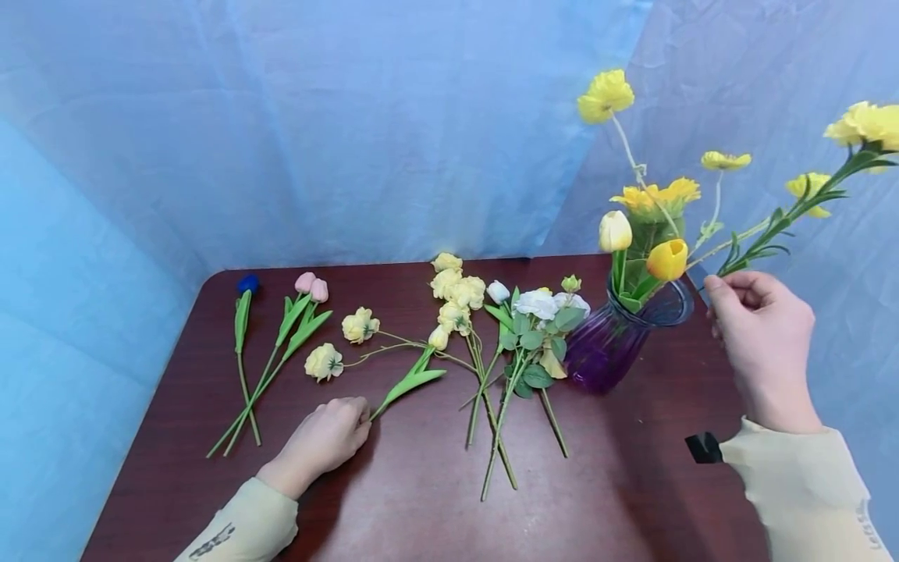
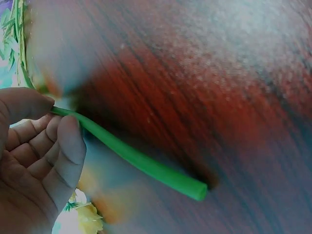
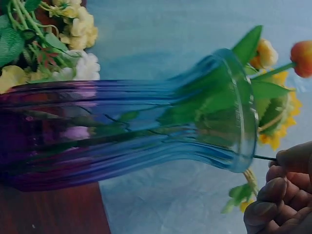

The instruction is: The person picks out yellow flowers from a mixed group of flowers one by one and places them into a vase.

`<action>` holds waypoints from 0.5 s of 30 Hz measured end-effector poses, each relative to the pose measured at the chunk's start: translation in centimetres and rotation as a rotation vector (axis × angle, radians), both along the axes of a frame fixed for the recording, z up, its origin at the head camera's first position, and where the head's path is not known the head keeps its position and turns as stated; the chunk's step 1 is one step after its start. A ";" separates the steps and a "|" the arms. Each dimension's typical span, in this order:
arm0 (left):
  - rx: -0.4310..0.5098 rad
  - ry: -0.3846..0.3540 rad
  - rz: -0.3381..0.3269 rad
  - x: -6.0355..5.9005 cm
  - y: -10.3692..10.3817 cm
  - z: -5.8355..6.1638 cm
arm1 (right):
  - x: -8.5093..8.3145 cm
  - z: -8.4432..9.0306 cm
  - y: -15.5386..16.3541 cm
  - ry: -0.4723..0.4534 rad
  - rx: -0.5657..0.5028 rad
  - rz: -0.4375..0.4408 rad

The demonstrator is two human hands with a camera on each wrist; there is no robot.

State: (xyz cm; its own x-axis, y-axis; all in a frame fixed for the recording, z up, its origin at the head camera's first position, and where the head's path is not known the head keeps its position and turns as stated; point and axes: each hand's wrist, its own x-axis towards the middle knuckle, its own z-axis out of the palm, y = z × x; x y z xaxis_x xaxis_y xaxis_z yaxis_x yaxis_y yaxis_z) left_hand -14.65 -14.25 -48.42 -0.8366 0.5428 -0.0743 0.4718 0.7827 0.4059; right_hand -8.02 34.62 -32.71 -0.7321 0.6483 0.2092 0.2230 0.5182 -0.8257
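Observation:
My left hand (image 1: 330, 437) pinches the green stem of a pale yellow tulip (image 1: 414, 380), low over the table. In the left wrist view the bare end of that tulip stem (image 2: 151, 166) sticks out past the thumb and fingertip. On the right, my right hand (image 1: 765, 332) pinches the stem of a leafy yellow flower (image 1: 779, 224) beside the vase rim. A thin dark piece of stem (image 3: 265, 157) shows between its fingertips and the rim in the right wrist view. The purple-blue glass vase (image 1: 604, 351) holds tulips, a sunflower and other yellow blooms.
Pink tulips (image 1: 312, 286) and a blue flower (image 1: 247, 283) lie at the left of the dark wooden table (image 1: 562, 523). Pale yellow roses (image 1: 453, 289) and white flowers (image 1: 537, 304) lie left of the vase. Blue cloth (image 1: 351, 133) hangs behind.

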 end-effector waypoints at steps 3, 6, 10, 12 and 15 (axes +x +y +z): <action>0.006 -0.004 0.007 0.0 -0.2 0.0 | 0.0 -0.5 0.0 -0.099 0.098 0.047; 0.007 0.000 0.009 -0.1 -0.2 0.0 | 0.2 -0.8 0.0 -0.166 0.184 0.043; -0.005 -0.028 0.022 -0.1 -0.2 -0.2 | 0.8 -1.3 -0.6 -0.158 0.212 -0.022; -0.001 -0.081 0.036 0.1 -0.1 -0.2 | 1.1 -1.7 -1.2 -0.088 0.235 -0.050; 0.064 -0.227 0.058 0.5 0.6 -0.2 | 1.4 -2.7 -2.3 0.090 0.327 -0.057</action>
